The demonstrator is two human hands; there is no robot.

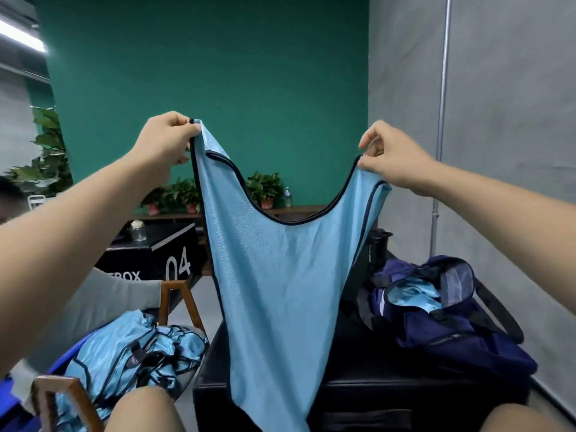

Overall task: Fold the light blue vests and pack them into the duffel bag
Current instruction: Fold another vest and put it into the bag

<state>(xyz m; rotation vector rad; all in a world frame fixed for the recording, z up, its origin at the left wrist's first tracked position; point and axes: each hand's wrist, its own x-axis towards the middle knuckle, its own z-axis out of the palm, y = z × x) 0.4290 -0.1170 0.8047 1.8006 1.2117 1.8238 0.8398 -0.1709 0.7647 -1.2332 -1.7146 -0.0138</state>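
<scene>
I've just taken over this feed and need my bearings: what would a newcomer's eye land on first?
A light blue vest hangs spread out in the centre, its shoulder straps pinched by the left hand and the right hand. To the right, the navy duffel bag lies open with light blue fabric inside. At lower left sits a crumpled heap of vests.

Even, fairly dim indoor light; a bright ceiling strip (21, 35) glares top left. Edges bow; near foreground looks soft.
</scene>
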